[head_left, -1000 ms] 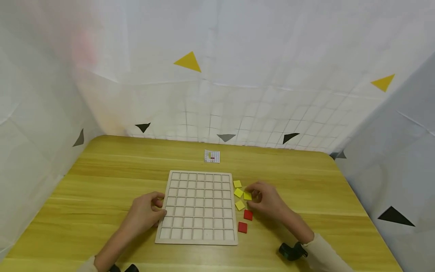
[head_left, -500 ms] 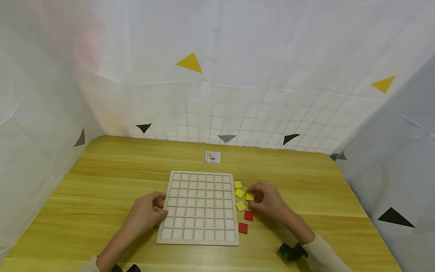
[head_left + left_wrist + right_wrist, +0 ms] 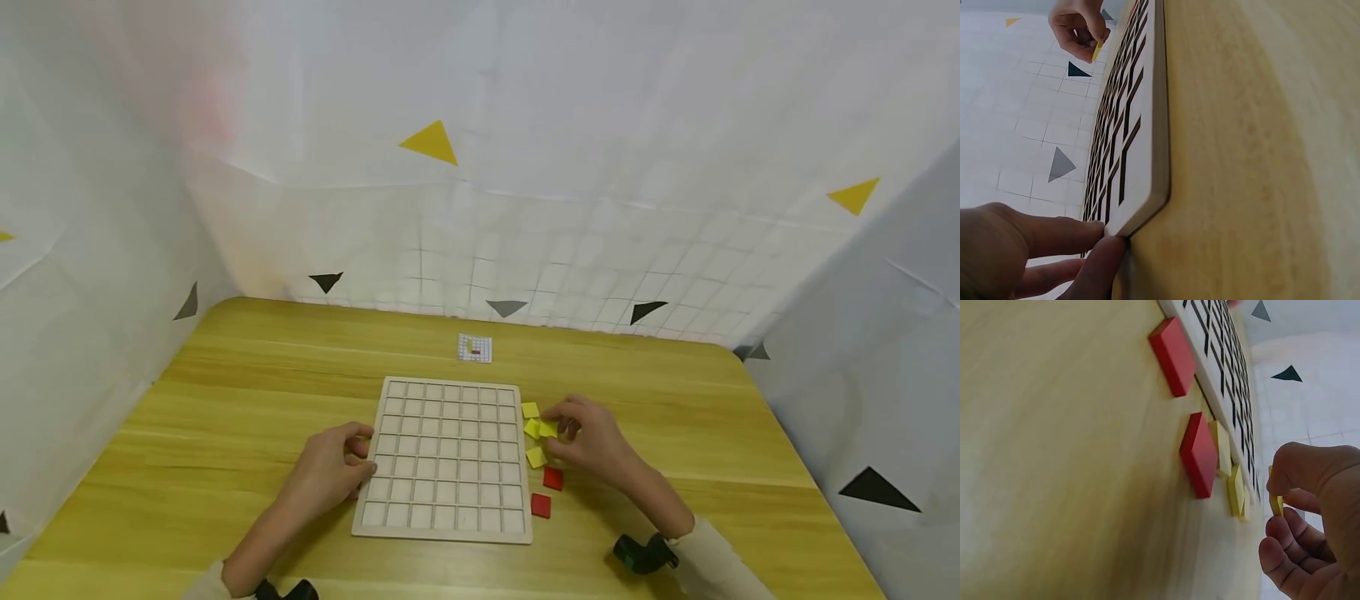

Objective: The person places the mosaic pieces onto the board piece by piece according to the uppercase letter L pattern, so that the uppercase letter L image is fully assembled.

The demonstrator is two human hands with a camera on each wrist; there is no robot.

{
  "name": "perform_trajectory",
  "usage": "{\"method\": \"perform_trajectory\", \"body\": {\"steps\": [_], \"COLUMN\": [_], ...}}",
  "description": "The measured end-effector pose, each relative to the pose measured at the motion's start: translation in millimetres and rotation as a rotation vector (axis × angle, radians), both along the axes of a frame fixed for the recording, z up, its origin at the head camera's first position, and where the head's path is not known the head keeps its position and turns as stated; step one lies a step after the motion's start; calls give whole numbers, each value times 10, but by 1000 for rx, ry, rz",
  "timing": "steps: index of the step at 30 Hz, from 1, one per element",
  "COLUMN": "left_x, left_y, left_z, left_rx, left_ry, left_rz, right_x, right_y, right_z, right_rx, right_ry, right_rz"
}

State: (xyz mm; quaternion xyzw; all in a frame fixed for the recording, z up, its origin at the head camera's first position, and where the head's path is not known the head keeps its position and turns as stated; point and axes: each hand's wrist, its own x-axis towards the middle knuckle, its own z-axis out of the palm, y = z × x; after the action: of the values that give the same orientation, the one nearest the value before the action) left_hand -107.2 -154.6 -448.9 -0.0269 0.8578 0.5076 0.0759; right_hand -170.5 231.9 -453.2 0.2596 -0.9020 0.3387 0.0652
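A pale wooden grid board (image 3: 450,533) lies flat on the table, its square cells bare. At its left edge my left hand (image 3: 330,467) grips the rim with thumb and forefinger; the left wrist view shows these fingertips (image 3: 1094,231) on the board's edge. My right hand (image 3: 596,442) pinches a yellow square tile (image 3: 1276,503) between thumb and fingers, lifted off the table to the right of the board. Below and beside it lie other yellow tiles (image 3: 536,457), partly overlapped in the head view by the held one. Two red square tiles (image 3: 541,505) lie nearer me.
A small printed card (image 3: 475,348) with a grid and coloured marks lies beyond the board. The wooden table (image 3: 300,358) reaches back to white sheeting (image 3: 600,125) that stands on the far side and both flanks.
My right hand has taken up the yellow tile and raised it, shifting slightly left over its neighbours. The left hand stays at the board's edge. The head view has shifted a little.
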Motion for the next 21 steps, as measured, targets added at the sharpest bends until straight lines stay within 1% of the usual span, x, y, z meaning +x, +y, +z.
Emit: {"method": "perform_trajectory", "body": {"steps": [4, 9, 17, 21], "left_x": [-6, -2, 23, 24], "left_y": [12, 17, 8, 18], "left_z": [-18, -16, -8, 3], "left_rx": [-13, -24, -22, -36], "left_ry": [15, 33, 45, 59], "left_rz": [-8, -14, -19, -26], "right_x": [-1, -13, -68, -71], "right_y": [-57, -142, -287, -349], "right_z": [31, 79, 79, 97], "right_rx": [-3, -11, -4, 7], "right_ry": [-5, -15, -47, -40], "right_rz": [-4, 11, 45, 47]}}
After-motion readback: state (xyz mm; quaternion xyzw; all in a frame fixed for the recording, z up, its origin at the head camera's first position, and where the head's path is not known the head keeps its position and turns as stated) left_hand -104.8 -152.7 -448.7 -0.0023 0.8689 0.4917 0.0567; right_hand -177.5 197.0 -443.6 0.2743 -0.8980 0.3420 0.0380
